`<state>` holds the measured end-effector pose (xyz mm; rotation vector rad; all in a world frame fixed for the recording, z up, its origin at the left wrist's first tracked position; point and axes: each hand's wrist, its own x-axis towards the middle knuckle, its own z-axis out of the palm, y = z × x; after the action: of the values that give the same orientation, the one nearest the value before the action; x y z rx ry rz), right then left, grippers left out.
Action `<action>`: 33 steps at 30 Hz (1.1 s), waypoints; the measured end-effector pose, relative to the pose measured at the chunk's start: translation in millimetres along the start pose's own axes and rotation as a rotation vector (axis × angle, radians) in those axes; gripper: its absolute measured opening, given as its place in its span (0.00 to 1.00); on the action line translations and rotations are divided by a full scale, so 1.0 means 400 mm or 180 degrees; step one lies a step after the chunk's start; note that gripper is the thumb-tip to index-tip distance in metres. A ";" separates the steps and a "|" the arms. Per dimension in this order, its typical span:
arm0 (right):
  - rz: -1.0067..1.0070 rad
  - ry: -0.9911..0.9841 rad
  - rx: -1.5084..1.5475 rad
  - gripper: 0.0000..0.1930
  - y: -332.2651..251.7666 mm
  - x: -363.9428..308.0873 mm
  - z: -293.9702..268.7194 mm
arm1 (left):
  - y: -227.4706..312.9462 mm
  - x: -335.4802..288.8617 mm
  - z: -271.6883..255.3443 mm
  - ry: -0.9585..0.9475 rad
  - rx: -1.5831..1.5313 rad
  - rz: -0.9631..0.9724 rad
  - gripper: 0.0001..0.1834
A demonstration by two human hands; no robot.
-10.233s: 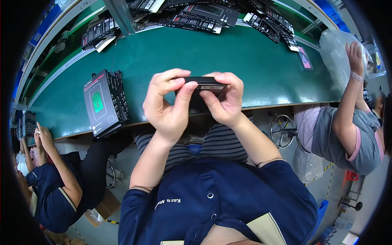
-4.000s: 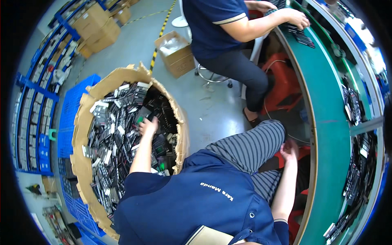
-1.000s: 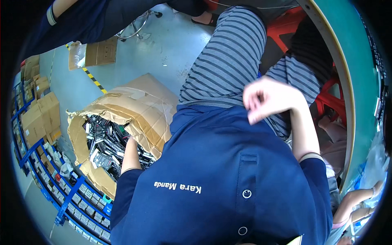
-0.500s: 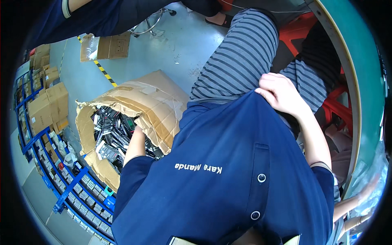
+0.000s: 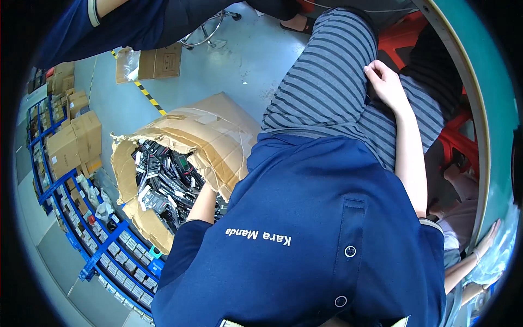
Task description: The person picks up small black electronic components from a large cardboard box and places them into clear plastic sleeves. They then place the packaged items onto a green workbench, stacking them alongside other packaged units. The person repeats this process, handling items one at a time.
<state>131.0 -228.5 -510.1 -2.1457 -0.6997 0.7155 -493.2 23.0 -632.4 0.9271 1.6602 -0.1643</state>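
My left forearm reaches down into a big torn cardboard box at my left. Only the wrist of my left hand shows; its fingers are hidden behind the box's ragged edge, among a heap of small flat black pieces with pale labels. One piece with a greenish face lies near the hand. Over my lap, my right hand is closed with its fingers curled, beside the striped trouser leg. Nothing shows in it. My dark blue shirt lies flat against me.
Blue racks with rows of small boxes curve along the left. A smaller open carton stands on the floor by a yellow-black tape line. A green table edge and red stools are at the right. Other people sit nearby.
My right hand has let go of the shirt hem and moved up and right over my lap. The shirt has dropped back. My left hand has shifted toward the box's near edge.
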 end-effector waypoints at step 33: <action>-0.0331 -0.0721 -0.0376 0.12 -0.025 -0.024 -0.040 | 0.672 -0.762 -0.255 0.4616 0.0286 0.3657 0.39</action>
<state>132.5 -236.9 -490.9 -2.1356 -0.9878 0.8890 -392.8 114.9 -236.2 2.1702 1.9478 1.5371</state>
